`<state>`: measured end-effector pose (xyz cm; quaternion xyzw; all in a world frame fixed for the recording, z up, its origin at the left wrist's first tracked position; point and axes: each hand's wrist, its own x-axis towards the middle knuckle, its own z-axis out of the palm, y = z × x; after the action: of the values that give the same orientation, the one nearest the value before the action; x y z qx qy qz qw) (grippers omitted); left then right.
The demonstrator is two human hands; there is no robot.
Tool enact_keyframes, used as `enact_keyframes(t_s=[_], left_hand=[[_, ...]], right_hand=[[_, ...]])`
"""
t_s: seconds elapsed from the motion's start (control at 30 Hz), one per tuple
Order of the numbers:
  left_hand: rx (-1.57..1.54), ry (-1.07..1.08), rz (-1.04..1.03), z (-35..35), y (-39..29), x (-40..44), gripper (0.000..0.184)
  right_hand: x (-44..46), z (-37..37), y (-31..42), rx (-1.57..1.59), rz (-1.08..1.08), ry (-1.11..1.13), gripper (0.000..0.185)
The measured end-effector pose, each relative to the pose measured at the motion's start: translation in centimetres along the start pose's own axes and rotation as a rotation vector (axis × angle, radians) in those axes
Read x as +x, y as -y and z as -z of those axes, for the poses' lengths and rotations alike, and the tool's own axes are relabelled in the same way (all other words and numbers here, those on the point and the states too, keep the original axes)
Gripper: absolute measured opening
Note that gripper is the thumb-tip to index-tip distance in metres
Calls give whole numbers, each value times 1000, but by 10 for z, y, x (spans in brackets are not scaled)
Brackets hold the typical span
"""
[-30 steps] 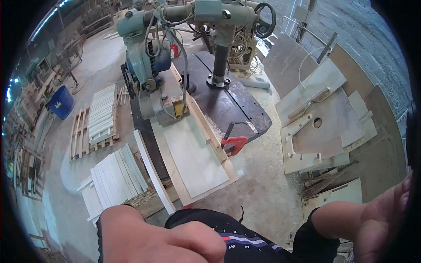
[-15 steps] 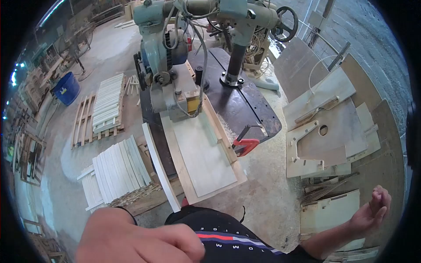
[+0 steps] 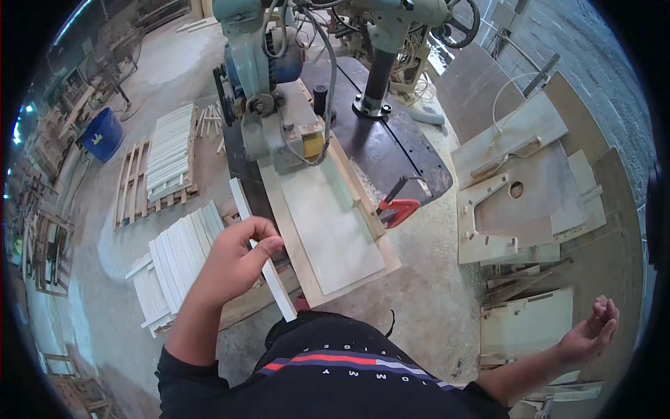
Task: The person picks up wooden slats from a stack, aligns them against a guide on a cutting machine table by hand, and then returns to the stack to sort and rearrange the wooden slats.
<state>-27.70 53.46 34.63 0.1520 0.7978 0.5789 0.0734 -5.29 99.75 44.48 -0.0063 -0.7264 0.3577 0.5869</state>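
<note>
My left hand (image 3: 244,255) hovers over or rests on a long pale wood strip (image 3: 279,290) beside the machine table, covering its middle. Its fingers are curled toward the thumb; whether they touch or hold anything is hidden. Held out in the air at the far right, my right hand (image 3: 592,329) has loosely bent fingers, its thumb apart, and nothing visible in it. In front of me a flat pale board (image 3: 331,244) lies on a wider wooden base (image 3: 317,297), reaching under the head of a grey-green machine (image 3: 279,133).
A red clamp (image 3: 401,211) grips the dark table (image 3: 412,153) near a wooden fence (image 3: 356,185). Stacked strips (image 3: 178,258) and a loaded pallet (image 3: 167,153) stand left, beyond them a blue bin (image 3: 103,135). Cut panels (image 3: 537,188) lean at the right.
My left hand has moved forward and up, away from the camera, to the wood strip. My right hand has barely shifted. The view has tilted slightly.
</note>
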Motion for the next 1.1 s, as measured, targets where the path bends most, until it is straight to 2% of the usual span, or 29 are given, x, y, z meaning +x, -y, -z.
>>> enact_keyframes(t_s=[0.07, 0.13, 0.17, 0.23, 0.27, 0.33, 0.37, 0.43, 0.53, 0.57, 0.6, 0.67, 0.73, 0.77, 0.83, 0.9, 0.97, 1.1], left_hand=[[213, -18, 181, 2, 48, -5, 21], [142, -106, 398, 6, 110, -9, 24], [144, -100, 405, 6, 130, -9, 24], [206, -300, 471, 4, 164, -6, 35], [210, -303, 475, -2, 182, -3, 35], [562, -544, 289, -18, 214, 3, 63], [566, -551, 290, -25, 224, 5, 63], [565, -578, 387, -35, 238, 13, 87], [516, -555, 388, -42, 242, 14, 87], [308, -471, 333, -40, 238, 12, 72], [308, -470, 313, -41, 240, 12, 72], [-1, -426, 406, -40, 255, 11, 62], [-155, -328, 237, -27, 299, 18, 67], [-156, -318, 210, -30, 291, 21, 67], [-149, -566, 376, -36, 265, 16, 63], [-78, -583, 365, -41, 262, 21, 67], [31, -598, 394, -44, 281, 17, 81], [75, -509, 411, -58, 271, 10, 76]], right_hand=[[-3, 6, 0, 4, -27, -14, 39], [-6, 6, 0, -3, -44, -20, 38], [-8, 5, -1, -4, -55, -29, 37], [-11, -2, -1, -7, -61, -12, 37], [-12, -7, -1, -5, -58, 3, 36], [-17, -22, 1, -6, -53, 6, 35], [-18, -28, 2, -12, -41, 4, 34], [-20, -35, 2, 22, -32, 53, 33], [-21, -39, 5, 69, -21, 112, 31], [-22, -40, 7, 91, -26, 129, 30], [-24, -42, 8, 89, -16, 112, 30], [-28, -48, 9, 29, -65, 68, 27], [-31, -52, 9, 48, -70, -2, 24], [-31, -53, 9, 24, -57, 29, 23], [-32, -56, 11, 36, -72, 43, 23], [-31, -58, 11, 33, -69, 44, 22], [-32, -59, 13, 26, -90, 60, 22], [-30, -58, 15, 54, -51, 92, 21]])
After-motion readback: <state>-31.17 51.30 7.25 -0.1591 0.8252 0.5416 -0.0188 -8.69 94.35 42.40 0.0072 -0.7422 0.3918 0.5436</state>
